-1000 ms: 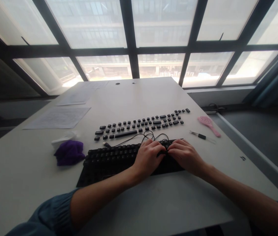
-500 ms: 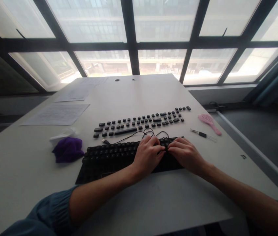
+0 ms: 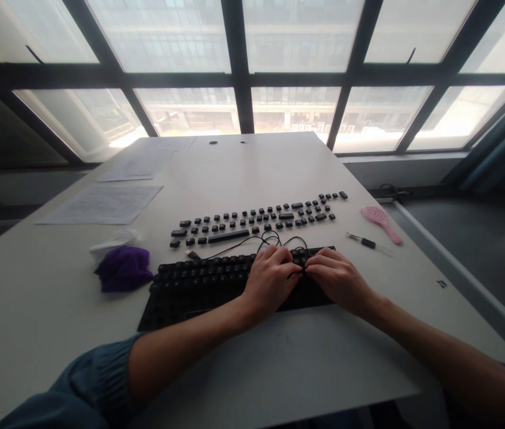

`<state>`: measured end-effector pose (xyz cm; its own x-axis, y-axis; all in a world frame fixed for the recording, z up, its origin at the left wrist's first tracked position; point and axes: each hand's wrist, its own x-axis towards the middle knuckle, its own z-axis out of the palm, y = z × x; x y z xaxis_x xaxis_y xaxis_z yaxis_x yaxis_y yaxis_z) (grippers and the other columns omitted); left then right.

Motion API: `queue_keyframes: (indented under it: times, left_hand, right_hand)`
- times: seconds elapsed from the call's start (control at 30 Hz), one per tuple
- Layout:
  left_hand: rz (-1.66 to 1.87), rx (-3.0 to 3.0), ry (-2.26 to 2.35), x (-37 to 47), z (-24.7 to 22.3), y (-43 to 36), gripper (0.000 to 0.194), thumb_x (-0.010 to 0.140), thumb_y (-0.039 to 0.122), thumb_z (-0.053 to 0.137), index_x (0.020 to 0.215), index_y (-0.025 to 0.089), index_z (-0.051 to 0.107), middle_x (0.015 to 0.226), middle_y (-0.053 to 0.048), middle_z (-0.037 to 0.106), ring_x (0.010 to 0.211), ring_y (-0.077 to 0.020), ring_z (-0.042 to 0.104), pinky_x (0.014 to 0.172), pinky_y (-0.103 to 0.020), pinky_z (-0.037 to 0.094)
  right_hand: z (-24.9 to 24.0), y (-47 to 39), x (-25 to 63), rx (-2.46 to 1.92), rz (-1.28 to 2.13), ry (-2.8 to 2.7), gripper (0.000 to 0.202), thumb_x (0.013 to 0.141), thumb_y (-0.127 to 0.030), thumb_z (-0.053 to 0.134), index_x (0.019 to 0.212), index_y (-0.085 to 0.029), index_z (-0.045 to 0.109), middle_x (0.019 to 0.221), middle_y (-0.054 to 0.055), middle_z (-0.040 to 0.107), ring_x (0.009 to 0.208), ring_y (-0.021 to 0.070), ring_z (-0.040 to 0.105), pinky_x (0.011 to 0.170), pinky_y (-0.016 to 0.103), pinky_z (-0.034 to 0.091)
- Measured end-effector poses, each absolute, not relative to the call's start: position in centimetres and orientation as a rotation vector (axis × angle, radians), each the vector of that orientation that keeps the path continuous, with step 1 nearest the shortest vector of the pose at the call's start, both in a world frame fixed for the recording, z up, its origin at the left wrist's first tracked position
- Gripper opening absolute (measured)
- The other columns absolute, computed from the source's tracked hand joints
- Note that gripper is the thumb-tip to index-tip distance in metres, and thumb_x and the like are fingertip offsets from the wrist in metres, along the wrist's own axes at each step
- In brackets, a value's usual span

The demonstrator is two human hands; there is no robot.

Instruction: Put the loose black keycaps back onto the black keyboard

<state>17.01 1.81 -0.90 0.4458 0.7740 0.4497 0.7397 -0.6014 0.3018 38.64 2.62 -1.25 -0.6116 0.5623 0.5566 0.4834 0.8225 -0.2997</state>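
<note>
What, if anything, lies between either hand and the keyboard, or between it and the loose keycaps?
Nothing visible separates the left hand or right hand from the keyboard; both are over its right half. Between it and the loose keycaps, a black cable lies looped.

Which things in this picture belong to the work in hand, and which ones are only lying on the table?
Likely in the work:
keyboard, touched by left hand and right hand
loose keycaps, in rough rows behind it
USB plug, likely the keyboard's
wire tool, perhaps, though unheld

Apparently only lying there:
papers
purple cloth
pink brush
</note>
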Motion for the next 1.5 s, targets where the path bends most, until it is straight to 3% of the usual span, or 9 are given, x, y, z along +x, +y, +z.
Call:
queue_keyframes:
  times: [0.2, 0.43, 1.0, 1.17, 1.5]
  left_hand:
    - [0.879, 2.608, 1.37, 16.9, -0.9, 1.9, 0.011, 0.089, 0.029, 0.075, 0.098, 0.025, 0.079, 0.096, -0.006, 0.065, 0.096, -0.0239, 0.056, 0.087, -0.041, 0.049]
    - [0.93, 2.663, 1.339, 17.0, -1.2, 2.0, 0.004, 0.088, 0.026, 0.075, 0.087, 0.023, 0.077, 0.095, -0.004, 0.064, 0.095, -0.0225, 0.054, 0.084, -0.038, 0.046]
    - [0.821, 2.808, 1.326, 16.6, -1.0, 2.0, 0.016, 0.086, 0.028, 0.078, 0.099, 0.022, 0.072, 0.103, -0.006, 0.062, 0.1, -0.0247, 0.052, 0.087, -0.04, 0.044]
    - [0.845, 2.89, 1.296, 16.7, -0.6, 1.9, 0.006, 0.092, 0.027, 0.072, 0.094, 0.022, 0.072, 0.099, -0.005, 0.063, 0.098, -0.0242, 0.051, 0.083, -0.038, 0.042]
    - [0.748, 3.076, 1.249, 16.6, 0.5, 1.7, 0.009, 0.092, 0.027, 0.071, 0.088, 0.019, 0.069, 0.103, -0.006, 0.064, 0.096, -0.0244, 0.052, 0.079, -0.039, 0.039]
  right_hand:
    - [-1.2, 2.6, 38.6, -0.761, 0.147, -2.342, 0.018, 0.1, -0.014, 0.054, 0.094, -0.02, 0.07, 0.097, 0.007, 0.074, 0.087, 0.0211, 0.059, 0.078, 0.037, 0.054]
    - [-1.2, 2.6, 38.6, -0.755, 0.141, -2.339, 0.018, 0.101, -0.013, 0.054, 0.094, -0.019, 0.069, 0.096, 0.007, 0.073, 0.087, 0.0203, 0.058, 0.079, 0.036, 0.054]
    - [-1.3, 2.6, 38.7, -0.757, 0.122, -2.358, 0.018, 0.101, -0.011, 0.053, 0.095, -0.017, 0.068, 0.098, 0.008, 0.073, 0.087, 0.0201, 0.058, 0.079, 0.036, 0.055]
    - [-1.5, 2.6, 38.8, -0.761, 0.124, -2.354, 0.018, 0.101, -0.014, 0.052, 0.096, -0.019, 0.069, 0.099, 0.008, 0.073, 0.087, 0.0204, 0.059, 0.079, 0.037, 0.055]
    - [-1.8, 2.7, 38.7, -0.759, 0.109, -2.353, 0.019, 0.101, -0.012, 0.052, 0.095, -0.018, 0.068, 0.099, 0.008, 0.072, 0.087, 0.0204, 0.057, 0.079, 0.037, 0.054]
